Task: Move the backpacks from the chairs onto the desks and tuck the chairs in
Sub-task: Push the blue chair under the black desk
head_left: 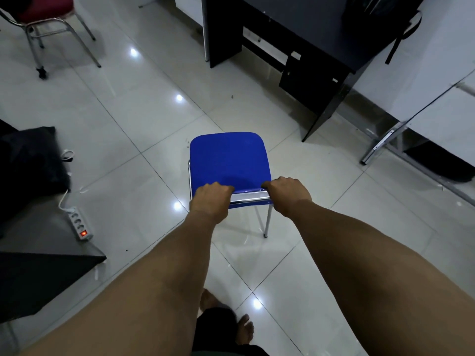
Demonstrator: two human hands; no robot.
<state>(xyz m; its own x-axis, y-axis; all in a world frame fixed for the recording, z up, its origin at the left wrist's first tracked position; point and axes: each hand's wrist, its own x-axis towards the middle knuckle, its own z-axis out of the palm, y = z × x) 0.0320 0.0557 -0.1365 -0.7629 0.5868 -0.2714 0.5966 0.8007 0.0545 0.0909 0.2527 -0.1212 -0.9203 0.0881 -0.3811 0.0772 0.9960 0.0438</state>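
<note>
Head view shows one blue chair point(227, 160) standing on the tiled floor point(123, 119), its seat bare, with its back rail nearest the person. Both hands curl over that rail, the left hand point(212, 197) at its left end and the right hand point(289, 194) at its right end, equally near. One black desk point(308, 27) lies ahead and to the right, well apart from the chair, so a push forward would likely need a rightward turn toward the desk's opening. A black strap point(403, 39), perhaps of a backpack, hangs off the desk's right edge. One red chair point(43, 11) stands far left; one power strip point(79, 223) lies on the left.
</note>
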